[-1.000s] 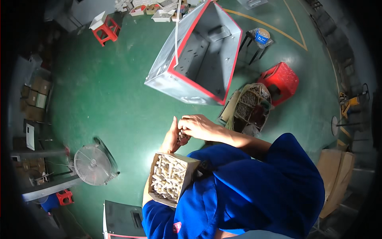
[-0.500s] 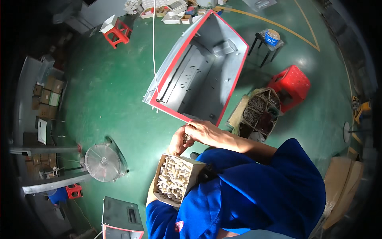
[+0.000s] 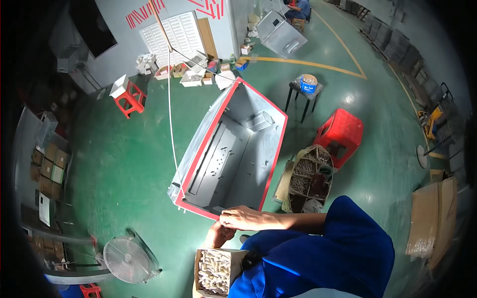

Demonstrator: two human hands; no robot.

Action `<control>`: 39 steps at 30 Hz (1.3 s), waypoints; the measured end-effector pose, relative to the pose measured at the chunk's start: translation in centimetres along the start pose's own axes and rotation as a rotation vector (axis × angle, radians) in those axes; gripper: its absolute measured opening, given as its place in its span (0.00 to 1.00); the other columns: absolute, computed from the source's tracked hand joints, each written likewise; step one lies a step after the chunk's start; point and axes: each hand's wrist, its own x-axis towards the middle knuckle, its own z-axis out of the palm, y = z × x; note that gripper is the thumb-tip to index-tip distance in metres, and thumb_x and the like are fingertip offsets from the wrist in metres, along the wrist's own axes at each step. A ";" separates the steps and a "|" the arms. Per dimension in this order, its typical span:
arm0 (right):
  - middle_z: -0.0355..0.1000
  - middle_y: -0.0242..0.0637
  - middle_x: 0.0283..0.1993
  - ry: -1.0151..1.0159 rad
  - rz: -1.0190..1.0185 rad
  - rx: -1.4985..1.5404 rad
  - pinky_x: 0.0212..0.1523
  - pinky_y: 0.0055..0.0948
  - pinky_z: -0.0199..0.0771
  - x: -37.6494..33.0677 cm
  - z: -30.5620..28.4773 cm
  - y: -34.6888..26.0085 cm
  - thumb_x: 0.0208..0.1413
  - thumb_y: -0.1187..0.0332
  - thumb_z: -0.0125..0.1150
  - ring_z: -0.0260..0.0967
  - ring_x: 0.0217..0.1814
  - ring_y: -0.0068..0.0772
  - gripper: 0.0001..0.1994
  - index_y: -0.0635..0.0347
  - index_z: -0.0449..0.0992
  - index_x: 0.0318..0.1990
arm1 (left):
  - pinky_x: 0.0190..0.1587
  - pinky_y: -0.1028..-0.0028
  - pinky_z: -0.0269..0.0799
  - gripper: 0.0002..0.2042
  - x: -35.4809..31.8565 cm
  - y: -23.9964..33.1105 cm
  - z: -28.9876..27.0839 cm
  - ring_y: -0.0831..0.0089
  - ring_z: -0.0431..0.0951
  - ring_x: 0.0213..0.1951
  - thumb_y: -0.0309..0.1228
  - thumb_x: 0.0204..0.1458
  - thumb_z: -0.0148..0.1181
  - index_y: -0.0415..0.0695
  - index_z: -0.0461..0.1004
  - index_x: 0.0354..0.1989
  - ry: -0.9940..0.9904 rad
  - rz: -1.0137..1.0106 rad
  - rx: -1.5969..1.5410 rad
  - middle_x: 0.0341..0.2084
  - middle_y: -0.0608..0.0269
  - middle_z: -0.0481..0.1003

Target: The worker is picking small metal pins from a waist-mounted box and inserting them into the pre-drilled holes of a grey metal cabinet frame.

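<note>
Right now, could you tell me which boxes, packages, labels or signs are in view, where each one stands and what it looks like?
Open carton: below the hands, brown, filled with pale small parts.
Divided carton: right of the grey cabinet, brown, compartments of fasteners.
Stacked cartons: far left, brown.
Flattened cardboard: far right, brown sheets.
Small box: by the back wall, blue and orange.
Striped markings: back wall, red diagonal bars.

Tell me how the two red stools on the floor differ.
The red stool by the wall has a white box on top; the red stool by the divided parts box carries nothing. The wall one shows thin open legs, the other solid moulded sides. The wall one looks smaller, being farther away. Both are red and upright.
</note>
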 end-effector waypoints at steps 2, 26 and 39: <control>0.64 0.37 0.31 0.014 -0.005 0.012 0.33 0.35 0.71 -0.2 0.6 0.3 0.51 0.71 0.55 0.67 0.34 0.40 0.06 0.61 0.65 0.31 | 0.19 0.80 0.52 0.13 -1.0 0.7 1.6 0.81 0.62 0.16 0.41 0.54 0.48 0.45 0.68 0.26 0.038 0.119 0.170 0.15 0.69 0.65; 0.71 0.33 0.29 0.289 0.449 0.366 0.35 0.25 0.71 -2.3 -1.3 1.4 0.53 0.74 0.59 0.71 0.34 0.24 0.04 0.62 0.69 0.33 | 0.17 0.80 0.45 0.13 1.7 -1.3 -1.4 0.80 0.53 0.15 0.37 0.59 0.45 0.44 0.61 0.23 -0.232 0.022 0.051 0.16 0.67 0.59; 0.69 0.35 0.30 0.759 0.422 0.742 0.28 0.20 0.71 -7.5 -17.3 13.4 0.54 0.78 0.58 0.69 0.29 0.20 0.03 0.66 0.69 0.32 | 0.15 0.80 0.44 0.16 6.0 3.4 7.2 0.82 0.51 0.13 0.37 0.61 0.45 0.42 0.65 0.21 -0.229 -0.029 0.329 0.11 0.69 0.55</control>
